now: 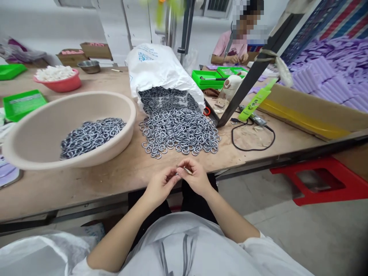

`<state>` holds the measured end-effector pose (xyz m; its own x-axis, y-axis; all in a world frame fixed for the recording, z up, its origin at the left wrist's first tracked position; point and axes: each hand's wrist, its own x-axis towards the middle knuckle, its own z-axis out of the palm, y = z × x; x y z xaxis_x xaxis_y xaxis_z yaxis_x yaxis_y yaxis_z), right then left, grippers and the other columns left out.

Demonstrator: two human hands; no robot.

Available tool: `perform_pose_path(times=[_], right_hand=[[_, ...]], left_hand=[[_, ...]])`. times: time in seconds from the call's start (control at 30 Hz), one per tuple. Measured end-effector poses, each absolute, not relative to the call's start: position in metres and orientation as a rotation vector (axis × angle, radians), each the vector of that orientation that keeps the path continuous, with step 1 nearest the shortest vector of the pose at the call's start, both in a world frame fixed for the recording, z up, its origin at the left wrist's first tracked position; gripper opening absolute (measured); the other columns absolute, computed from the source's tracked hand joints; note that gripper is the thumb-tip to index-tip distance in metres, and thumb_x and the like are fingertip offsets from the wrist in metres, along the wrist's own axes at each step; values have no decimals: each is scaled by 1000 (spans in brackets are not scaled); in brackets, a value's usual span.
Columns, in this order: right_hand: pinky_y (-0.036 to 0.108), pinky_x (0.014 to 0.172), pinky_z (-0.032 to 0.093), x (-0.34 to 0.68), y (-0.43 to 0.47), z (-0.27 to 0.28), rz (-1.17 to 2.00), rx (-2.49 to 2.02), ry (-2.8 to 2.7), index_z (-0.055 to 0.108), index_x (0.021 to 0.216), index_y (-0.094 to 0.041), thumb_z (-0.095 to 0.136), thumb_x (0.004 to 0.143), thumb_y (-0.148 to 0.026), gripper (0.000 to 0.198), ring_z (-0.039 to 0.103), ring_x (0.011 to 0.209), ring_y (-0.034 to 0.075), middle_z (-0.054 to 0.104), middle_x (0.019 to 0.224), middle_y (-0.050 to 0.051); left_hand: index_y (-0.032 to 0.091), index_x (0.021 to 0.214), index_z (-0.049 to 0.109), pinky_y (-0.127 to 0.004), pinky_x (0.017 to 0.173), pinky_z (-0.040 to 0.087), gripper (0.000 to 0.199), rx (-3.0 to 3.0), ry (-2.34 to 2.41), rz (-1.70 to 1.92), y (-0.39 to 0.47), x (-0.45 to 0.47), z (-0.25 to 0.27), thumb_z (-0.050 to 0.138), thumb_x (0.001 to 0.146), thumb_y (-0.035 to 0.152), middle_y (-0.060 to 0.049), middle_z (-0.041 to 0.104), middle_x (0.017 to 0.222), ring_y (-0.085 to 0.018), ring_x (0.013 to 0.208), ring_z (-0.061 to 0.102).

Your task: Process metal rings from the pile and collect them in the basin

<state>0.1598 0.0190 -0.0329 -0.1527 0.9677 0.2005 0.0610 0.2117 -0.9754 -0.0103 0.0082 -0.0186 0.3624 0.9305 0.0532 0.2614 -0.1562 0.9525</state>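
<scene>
At the table's front edge, my left hand [160, 187] and my right hand [196, 179] meet with fingertips pinched together. A small shiny metal piece [188, 171] shows in my right hand; its kind is unclear. What my left fingers pinch is too small and hidden to name. Just beyond my hands lies a pile of grey metal rings [181, 130], spilling from the mouth of a white sack [161, 69]. To the left, a large beige basin [37, 126] contains more of these rings [92, 136].
A slanted dark metal post [247, 73] rises right of the sack, near a yellow-green bottle [257, 100] and black cable [253, 149]. A red stool [319, 178] stands at right, below a carton [313, 111] of purple pieces. Across the table sits another person [230, 46].
</scene>
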Motion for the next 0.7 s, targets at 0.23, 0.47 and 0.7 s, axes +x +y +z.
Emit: perform_pose_path(times=[0.23, 0.47, 0.7], right_hand=[[27, 62, 49, 153, 15, -25, 957, -956, -1645, 67, 104, -23, 64, 91, -43, 24, 59, 70, 14, 66, 89, 3], [35, 74, 53, 152, 8, -15, 704, -947, -1695, 70, 101, -26, 57, 95, -44, 23, 65, 82, 19, 71, 92, 5], [34, 72, 51, 149, 2, -11, 635, -942, -1729, 70, 103, -27, 57, 95, -45, 24, 63, 77, 19, 69, 86, 4]], left_hand=[[16, 78, 65, -26, 69, 48, 31, 1326, 1011, 1006, 7, -12, -19, 68, 83, 47, -3, 69, 71, -15, 69, 63], [18, 93, 54, -20, 52, 42, 52, 970, 760, 897, 8, -9, -16, 76, 72, 59, 0, 65, 62, -10, 51, 55], [16, 74, 54, -20, 44, 33, 50, 831, 682, 855, -4, 1, -6, 66, 78, 65, 0, 56, 54, -8, 45, 45]])
